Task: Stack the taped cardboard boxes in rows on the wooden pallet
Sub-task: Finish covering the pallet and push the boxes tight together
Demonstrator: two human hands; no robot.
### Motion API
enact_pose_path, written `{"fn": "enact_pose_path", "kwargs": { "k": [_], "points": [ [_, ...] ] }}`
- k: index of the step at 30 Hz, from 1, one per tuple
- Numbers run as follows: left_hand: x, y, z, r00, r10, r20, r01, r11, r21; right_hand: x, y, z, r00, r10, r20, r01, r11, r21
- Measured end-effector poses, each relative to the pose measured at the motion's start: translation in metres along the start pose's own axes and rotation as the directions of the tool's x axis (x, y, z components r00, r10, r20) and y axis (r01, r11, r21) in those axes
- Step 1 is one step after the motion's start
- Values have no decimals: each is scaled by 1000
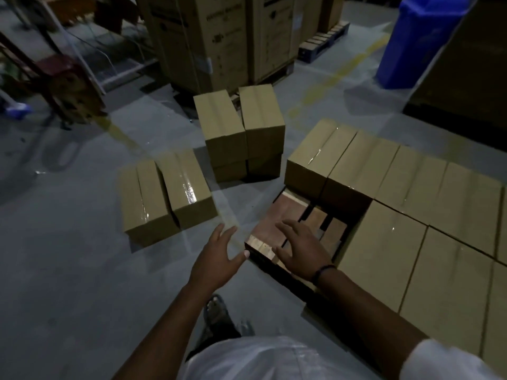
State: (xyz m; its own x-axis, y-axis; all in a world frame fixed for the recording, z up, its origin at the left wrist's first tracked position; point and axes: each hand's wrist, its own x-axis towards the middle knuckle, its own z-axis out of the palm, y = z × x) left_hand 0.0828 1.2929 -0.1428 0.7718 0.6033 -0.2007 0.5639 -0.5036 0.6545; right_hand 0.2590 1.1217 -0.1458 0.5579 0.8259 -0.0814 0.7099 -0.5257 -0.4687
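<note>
The floor point(68, 270) is grey concrete, with a worn yellow line point(340, 69) running from about the centre toward 1 o'clock and a second faded stripe point(120, 133) toward 10 o'clock. At 12 o'clock stand tall printed cartons point(219, 37) on a base; their lettering is too blurred to read. Just beside them, at 1 o'clock, lies a dark pallet point(323, 42). A blue bin point(419, 39) stands tilted at 2 o'clock. A metal rack point(49, 75) with reddish-brown posts occupies 10 to 11 o'clock, with a wire shelf point(120, 67) behind it. A small blue object point(19, 109) lies at 9 o'clock, unidentifiable. A dark shoe point(216, 311) rests on the floor at 6 o'clock.
</note>
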Motion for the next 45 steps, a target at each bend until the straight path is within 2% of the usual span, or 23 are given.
{"fn": "enact_pose_path", "kwargs": {
  "k": [10,16,22,29,36,45],
  "points": [
    [98,-94,-113,998,17,-60,-20,999,-38,165,-110,38,1000,-18,2,18,1000,22],
    [140,-136,-159,999,-14,-44,12,999,-34,237,-156,54,1000,-14,-23,15,999,44],
    [203,-142,-174,999,-41,-24,39,997,-64,300,-148,60,1000,-4,20,3,999,47],
    [313,-128,-193,1000,-22,3,22,997,-72,404,-126,49,999,34,-14,-33,996,82],
    [410,-115,-228,999,-30,-39,28,998,-59,505,-118,19,999,39,3,-39,992,122],
    [496,-147,-253,997,-71,-13,70,995,-74,603,-115,18,998,67,15,-69,987,144]
  ]
}}
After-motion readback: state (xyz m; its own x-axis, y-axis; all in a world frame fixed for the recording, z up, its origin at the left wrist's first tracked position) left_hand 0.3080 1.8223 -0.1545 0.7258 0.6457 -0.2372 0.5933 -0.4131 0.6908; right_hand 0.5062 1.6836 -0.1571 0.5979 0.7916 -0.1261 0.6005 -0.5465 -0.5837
